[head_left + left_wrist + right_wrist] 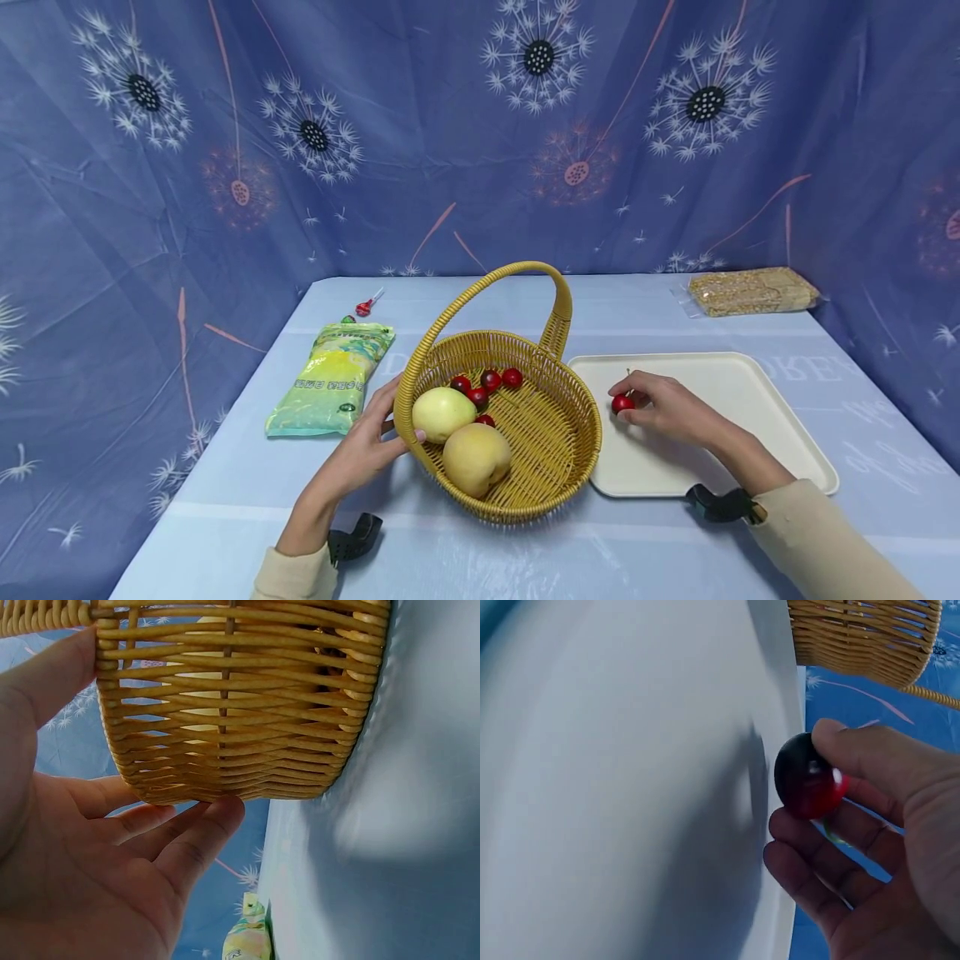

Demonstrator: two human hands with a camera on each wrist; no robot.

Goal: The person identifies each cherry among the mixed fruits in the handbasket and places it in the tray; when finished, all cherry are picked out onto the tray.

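Observation:
A yellow wicker basket (551,433) with a tall arched handle stands at the middle of the table. Inside it lie several dark red cherries (491,381), a pale green-yellow round fruit (444,414) and a peach-like yellow fruit (477,460). My left hand (371,442) holds the basket's left side, thumb at the rim by the handle and fingers against the outer wall (225,742). Over the left part of a white tray (720,375), my right hand (675,408) pinches one cherry (810,780) between thumb and fingers. A stem shows on this cherry.
Left of the basket lies a green and yellow packet (330,379), with a red-wrapped lollipop (364,307) behind it. A clear bag of tan, grainy food (753,292) is at the back right. Patterned blue cloth (420,125) hangs behind the table.

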